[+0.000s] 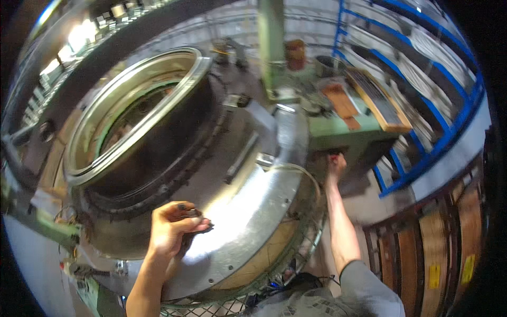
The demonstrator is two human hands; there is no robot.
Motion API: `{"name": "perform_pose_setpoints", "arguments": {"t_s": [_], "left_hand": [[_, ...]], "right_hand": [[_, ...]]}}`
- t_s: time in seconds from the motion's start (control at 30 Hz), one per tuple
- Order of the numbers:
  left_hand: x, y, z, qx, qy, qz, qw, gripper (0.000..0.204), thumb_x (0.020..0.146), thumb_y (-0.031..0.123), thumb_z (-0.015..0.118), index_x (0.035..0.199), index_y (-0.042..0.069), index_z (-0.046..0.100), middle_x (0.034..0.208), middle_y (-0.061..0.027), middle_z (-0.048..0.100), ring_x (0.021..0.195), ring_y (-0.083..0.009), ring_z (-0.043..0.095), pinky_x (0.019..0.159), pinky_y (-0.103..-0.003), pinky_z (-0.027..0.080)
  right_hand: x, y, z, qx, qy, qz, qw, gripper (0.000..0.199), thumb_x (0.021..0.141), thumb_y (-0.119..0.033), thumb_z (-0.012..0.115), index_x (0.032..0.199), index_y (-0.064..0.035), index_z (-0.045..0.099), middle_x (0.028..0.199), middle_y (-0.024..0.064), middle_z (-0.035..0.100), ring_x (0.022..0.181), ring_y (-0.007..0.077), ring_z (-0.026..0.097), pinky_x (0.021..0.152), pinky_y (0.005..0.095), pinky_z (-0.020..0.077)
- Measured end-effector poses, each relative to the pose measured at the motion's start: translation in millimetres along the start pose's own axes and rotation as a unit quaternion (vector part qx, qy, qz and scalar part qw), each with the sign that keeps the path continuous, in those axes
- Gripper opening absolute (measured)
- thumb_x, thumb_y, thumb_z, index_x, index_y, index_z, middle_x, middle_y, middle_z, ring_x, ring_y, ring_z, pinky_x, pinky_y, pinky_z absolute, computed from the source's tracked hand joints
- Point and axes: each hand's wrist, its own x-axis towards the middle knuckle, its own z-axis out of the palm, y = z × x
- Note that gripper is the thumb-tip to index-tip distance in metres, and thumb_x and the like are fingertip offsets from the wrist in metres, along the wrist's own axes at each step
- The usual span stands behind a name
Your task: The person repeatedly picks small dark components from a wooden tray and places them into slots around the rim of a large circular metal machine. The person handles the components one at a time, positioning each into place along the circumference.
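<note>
My left hand (170, 228) is raised over the flat metal table (232, 232) of a large round machine. Its fingers are pinched around a small dark piece, too blurred to name. My right hand (337, 166) reaches out to the right, closed, in front of a green bench (343, 127). A spot of red shows at its fingers, but what it grips cannot be made out. Beyond my left hand a big hollow metal ring (203, 66) rises from the machine, with a dark outer wall.
On the bench lie an orange-brown cloth (340, 103) and a wood-framed tray (377, 100). A blue rack (438, 150) with pale lengths stands behind it. Wooden boards (433, 243) stand at lower right. A hose (311, 177) curves along the table's edge; wire mesh (222, 307) runs below.
</note>
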Motion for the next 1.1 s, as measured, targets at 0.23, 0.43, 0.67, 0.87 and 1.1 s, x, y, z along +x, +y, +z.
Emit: {"name": "perform_pose_setpoints", "arguments": {"t_s": [0.23,0.43,0.67,0.87,1.1], "left_hand": [[2.5,5.4,-5.5,-0.007,-0.008,0.006,1.0,0.021,0.088,-0.016,0.072,0.107,-0.009,0.07,0.098,-0.0226,0.075,0.093,-0.0342,0.079,0.085,-0.043,0.069],[4.7,3.9,-12.5,0.003,-0.003,-0.001,1.0,0.021,0.088,-0.014,0.074,0.107,-0.008,0.07,0.1,-0.0212,0.075,0.094,-0.0339,0.079,0.085,-0.042,0.069],[5.5,2.4,-12.0,0.014,0.005,0.009,1.0,0.023,0.084,-0.015,0.075,0.105,-0.007,0.069,0.102,-0.0215,0.075,0.094,-0.0357,0.078,0.085,-0.044,0.068],[3.9,6.1,-11.4,0.03,0.016,0.012,0.999,0.021,0.084,-0.013,0.076,0.103,-0.007,0.07,0.099,-0.0202,0.076,0.093,-0.033,0.079,0.084,-0.042,0.068],[4.9,4.1,-8.8,0.062,0.016,0.012,0.998,0.02,0.085,-0.013,0.076,0.103,-0.007,0.069,0.099,-0.0198,0.076,0.092,-0.0313,0.079,0.085,-0.041,0.067]], "right_hand": [[0.4,3.9,8.1,0.219,0.079,0.158,0.96,0.011,0.107,-0.021,0.065,0.11,-0.0107,0.065,0.093,-0.0029,0.058,0.087,0.0136,0.062,0.077,0.0335,0.0526],[3.0,27.2,-10.1,0.126,0.096,0.158,0.975,0.026,0.109,-0.016,0.061,0.135,-0.0146,0.058,0.104,-0.0015,0.064,0.09,0.0156,0.065,0.08,0.0341,0.0562],[-31.2,45.8,3.6,0.161,-0.035,0.111,0.98,0.045,0.113,-0.043,0.051,0.139,-0.007,0.055,0.135,0.0079,0.061,0.113,0.0211,0.059,0.1,0.0374,0.0497],[-39.5,17.9,15.6,0.042,-0.1,0.007,0.994,0.042,0.111,-0.026,0.059,0.147,-0.0052,0.052,0.136,0.0093,0.061,0.112,0.0236,0.061,0.095,0.0389,0.0535],[-26.0,52.3,-13.4,0.005,-0.08,0.073,0.994,0.036,0.107,-0.01,0.056,0.143,-0.0068,0.055,0.129,0.0057,0.063,0.112,0.0204,0.06,0.098,0.0363,0.0509]]}}
